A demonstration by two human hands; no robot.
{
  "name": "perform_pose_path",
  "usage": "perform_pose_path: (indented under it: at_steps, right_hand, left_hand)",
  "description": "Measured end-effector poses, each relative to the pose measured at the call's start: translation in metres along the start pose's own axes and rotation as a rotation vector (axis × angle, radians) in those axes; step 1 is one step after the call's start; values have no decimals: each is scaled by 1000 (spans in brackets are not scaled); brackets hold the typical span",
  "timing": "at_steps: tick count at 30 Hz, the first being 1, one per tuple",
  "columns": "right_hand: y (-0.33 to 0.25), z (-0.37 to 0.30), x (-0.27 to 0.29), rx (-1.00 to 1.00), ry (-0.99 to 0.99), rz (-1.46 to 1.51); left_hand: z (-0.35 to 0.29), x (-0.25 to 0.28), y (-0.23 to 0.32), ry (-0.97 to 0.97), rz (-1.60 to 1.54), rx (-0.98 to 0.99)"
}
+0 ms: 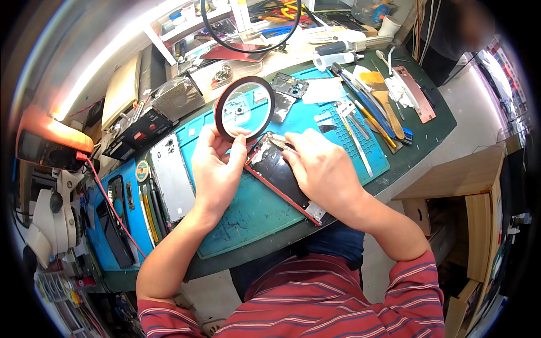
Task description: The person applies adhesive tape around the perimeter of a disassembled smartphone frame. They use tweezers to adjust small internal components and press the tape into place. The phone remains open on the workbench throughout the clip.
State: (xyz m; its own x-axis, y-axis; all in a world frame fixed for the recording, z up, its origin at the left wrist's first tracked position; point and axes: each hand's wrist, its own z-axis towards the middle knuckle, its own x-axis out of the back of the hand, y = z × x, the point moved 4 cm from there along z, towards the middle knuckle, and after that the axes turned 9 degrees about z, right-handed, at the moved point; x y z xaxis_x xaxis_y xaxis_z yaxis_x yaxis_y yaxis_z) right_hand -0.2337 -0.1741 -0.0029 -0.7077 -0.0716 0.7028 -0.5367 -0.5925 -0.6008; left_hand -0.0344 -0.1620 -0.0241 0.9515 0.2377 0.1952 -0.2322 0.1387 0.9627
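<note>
My left hand [217,172] pinches the lower rim of a roll of tape [220,119], a wide dark ring with a reddish edge, held upright above the mat. Beside it, my right hand [324,166] is closed over the top end of an opened phone [276,172] with a red frame and dark inside. The right fingertips press together at that end; what they hold, if anything, is too small to make out. The phone lies slanted on the teal work mat [242,219]. Behind the tape roll are a dark phone part [290,84] and a white sheet [323,90].
Tweezers [356,143], brushes [389,110] and a pink phone back [414,93] lie to the right. On the left are a silver phone panel [171,177], a black phone [115,225] and an orange multimeter [53,143] with a red lead. A black ring [205,25] hangs overhead.
</note>
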Motion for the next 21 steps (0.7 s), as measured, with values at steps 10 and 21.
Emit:
perform_pose_path:
  at_steps: [10, 21]
  right_hand:
    - [1, 3, -4, 13, 34, -30]
    - [-1, 4, -7, 4, 18, -36]
  left_hand:
    - [-1, -1, 1, -11, -19, 9]
    - [-1, 0, -1, -9, -29, 11]
